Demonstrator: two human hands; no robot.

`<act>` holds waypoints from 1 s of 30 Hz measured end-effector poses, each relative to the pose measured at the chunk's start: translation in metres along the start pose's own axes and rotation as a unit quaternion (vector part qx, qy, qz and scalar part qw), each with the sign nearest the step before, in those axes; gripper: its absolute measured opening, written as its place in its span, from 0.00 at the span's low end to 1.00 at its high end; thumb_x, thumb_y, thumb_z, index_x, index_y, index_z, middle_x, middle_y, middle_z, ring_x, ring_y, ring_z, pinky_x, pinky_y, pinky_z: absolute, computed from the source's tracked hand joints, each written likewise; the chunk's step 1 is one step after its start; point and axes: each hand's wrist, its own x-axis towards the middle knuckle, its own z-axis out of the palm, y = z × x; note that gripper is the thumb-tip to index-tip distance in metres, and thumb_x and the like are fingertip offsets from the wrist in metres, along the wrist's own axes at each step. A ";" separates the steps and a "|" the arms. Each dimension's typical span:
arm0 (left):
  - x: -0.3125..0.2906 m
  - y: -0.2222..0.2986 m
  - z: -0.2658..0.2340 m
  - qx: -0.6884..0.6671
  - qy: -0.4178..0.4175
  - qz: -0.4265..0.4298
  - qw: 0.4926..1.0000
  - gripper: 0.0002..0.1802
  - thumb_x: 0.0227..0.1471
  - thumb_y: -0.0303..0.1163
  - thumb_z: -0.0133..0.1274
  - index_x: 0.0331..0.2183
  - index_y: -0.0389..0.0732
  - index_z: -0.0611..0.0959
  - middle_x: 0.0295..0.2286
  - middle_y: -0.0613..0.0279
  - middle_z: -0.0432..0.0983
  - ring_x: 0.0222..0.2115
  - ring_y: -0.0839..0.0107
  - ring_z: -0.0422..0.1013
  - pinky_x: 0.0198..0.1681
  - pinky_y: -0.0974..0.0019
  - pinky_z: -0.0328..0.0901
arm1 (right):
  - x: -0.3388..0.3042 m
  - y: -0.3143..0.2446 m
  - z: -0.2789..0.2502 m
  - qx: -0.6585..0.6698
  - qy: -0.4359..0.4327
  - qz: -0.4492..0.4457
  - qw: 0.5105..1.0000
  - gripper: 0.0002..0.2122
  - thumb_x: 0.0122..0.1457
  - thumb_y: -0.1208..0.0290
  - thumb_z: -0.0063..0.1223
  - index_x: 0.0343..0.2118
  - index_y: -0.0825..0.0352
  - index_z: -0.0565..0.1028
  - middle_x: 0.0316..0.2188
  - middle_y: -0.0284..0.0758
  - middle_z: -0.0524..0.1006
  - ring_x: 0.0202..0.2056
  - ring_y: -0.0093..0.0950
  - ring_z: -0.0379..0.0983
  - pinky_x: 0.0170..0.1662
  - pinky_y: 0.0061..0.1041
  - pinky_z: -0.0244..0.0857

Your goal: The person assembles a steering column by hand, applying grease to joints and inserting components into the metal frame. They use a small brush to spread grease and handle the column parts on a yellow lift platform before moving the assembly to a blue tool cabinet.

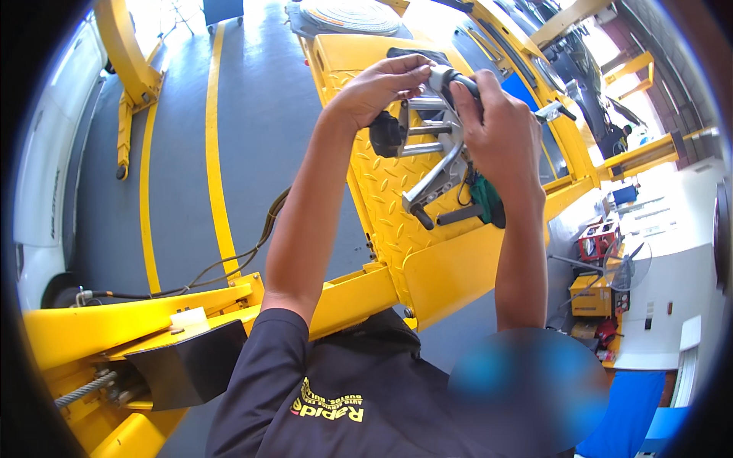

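Wide grey floor [179,153] with yellow lines [213,122] gives open room on the left, up to the ramp's [382,191] edge. The left hand [374,88] reaches up and bends right, finger and thumb pinching the grip's [464,82] near end. The metal clamp [424,149] is over the ramp; I can't tell if they touch. The right hand [495,114] curls around the grip, knuckles up. Its wrist is beside a green cloth [485,195].
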 end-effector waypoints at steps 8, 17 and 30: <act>0.002 -0.006 -0.009 0.007 -0.088 0.115 0.989 0.25 0.66 0.46 0.60 0.57 0.41 0.83 0.44 0.61 0.82 0.45 0.73 0.77 0.56 0.69 0.70 | 0.000 -0.011 0.002 -0.032 0.010 0.019 0.999 0.17 0.73 0.54 0.51 0.44 0.66 0.77 0.35 0.44 0.85 0.33 0.46 0.84 0.38 0.43 0.75; -0.004 0.019 -0.015 0.262 -0.087 0.079 0.958 0.32 0.57 0.49 0.69 0.52 0.34 0.84 0.45 0.50 0.85 0.45 0.60 0.82 0.54 0.64 0.74 | 0.005 -0.016 0.000 -0.067 -0.034 0.020 0.997 0.16 0.75 0.57 0.48 0.41 0.67 0.75 0.31 0.45 0.84 0.32 0.47 0.83 0.35 0.45 0.73; -0.005 0.031 0.006 0.319 -0.036 0.063 0.945 0.20 0.57 0.44 0.69 0.42 0.37 0.89 0.35 0.55 0.87 0.34 0.65 0.82 0.41 0.66 0.75 | 0.003 -0.007 -0.011 -0.016 -0.024 -0.002 1.000 0.14 0.74 0.59 0.50 0.40 0.67 0.75 0.31 0.46 0.84 0.32 0.49 0.83 0.33 0.45 0.72</act>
